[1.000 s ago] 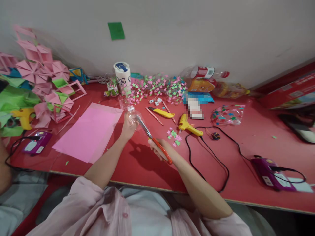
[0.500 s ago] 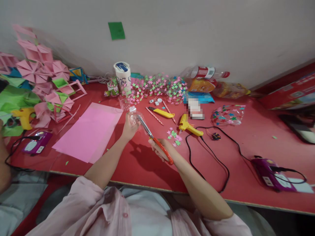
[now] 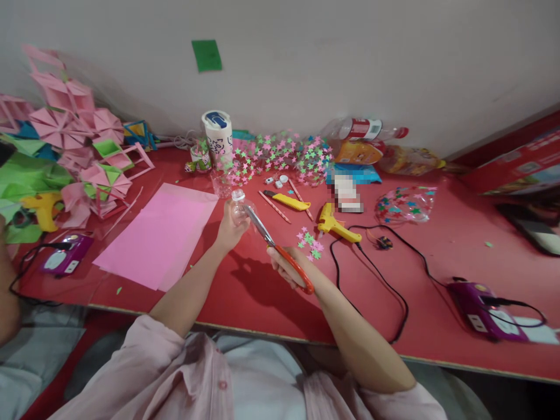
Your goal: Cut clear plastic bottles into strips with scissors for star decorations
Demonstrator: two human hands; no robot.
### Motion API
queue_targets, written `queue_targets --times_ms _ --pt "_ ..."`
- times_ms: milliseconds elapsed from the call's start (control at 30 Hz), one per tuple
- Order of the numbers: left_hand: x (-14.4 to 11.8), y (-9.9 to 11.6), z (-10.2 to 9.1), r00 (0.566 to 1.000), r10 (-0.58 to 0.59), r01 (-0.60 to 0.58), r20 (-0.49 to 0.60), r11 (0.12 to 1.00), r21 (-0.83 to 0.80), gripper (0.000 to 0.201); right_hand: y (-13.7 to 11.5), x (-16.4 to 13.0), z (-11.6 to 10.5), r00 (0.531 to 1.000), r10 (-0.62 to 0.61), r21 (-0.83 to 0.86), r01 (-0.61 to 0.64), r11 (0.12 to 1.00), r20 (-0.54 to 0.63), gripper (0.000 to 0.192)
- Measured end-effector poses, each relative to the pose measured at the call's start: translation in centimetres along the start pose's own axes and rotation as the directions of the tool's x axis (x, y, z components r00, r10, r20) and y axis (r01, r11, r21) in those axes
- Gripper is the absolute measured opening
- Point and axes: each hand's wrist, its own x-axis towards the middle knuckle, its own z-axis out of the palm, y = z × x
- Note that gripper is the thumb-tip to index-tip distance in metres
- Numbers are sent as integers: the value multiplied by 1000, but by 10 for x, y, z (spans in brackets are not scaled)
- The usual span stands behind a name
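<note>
My left hand point(image 3: 231, 228) is closed around a clear plastic bottle top point(image 3: 239, 201), its neck pointing up and away from me. In my right hand point(image 3: 283, 265) is a pair of scissors point(image 3: 292, 263) with red-orange handles. The scissor blades reach to the right side of the bottle top; whether they pinch the plastic cannot be made out. Past my hands lie a yellow utility knife point(image 3: 291, 202) and two patterned pencils point(image 3: 276, 207). Small pink and green paper stars point(image 3: 310, 244) are scattered to the right of the scissors.
Pink paper sheets point(image 3: 155, 236) lie on the left. A yellow glue gun point(image 3: 336, 223) trails a black cord to a purple power box point(image 3: 485, 312). A white tumbler point(image 3: 217, 137) and star-covered bottle pieces point(image 3: 280, 153) line the wall. Another person's arm point(image 3: 7, 286) shows far left.
The scissors and my right hand have shifted slightly right and toward me. The bottle top in my left hand has moved a little to the right.
</note>
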Motion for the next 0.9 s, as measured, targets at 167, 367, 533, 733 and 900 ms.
queue_targets --times_ms 167,367,533,733,900 --pt "1 -6 -1 999 8 -8 -31 1000 0 61 0 1 0 999 21 -12 -22 1000 -27 49" --pt "0 -5 -1 998 55 -54 -19 998 14 59 1 -3 -2 997 -71 4 71 997 -1 51" --pt "-1 -4 2 997 77 -77 -1 996 -44 56 0 -3 -1 1000 -28 -2 28 1000 -10 50" --pt "-1 -6 2 992 123 -123 -18 992 -24 52 -1 -1 -1 998 -13 -21 11 1000 -62 50" --pt "-1 -7 1 996 86 -86 -26 996 4 55 -3 -5 -3 999 -28 0 28 1000 -24 51"
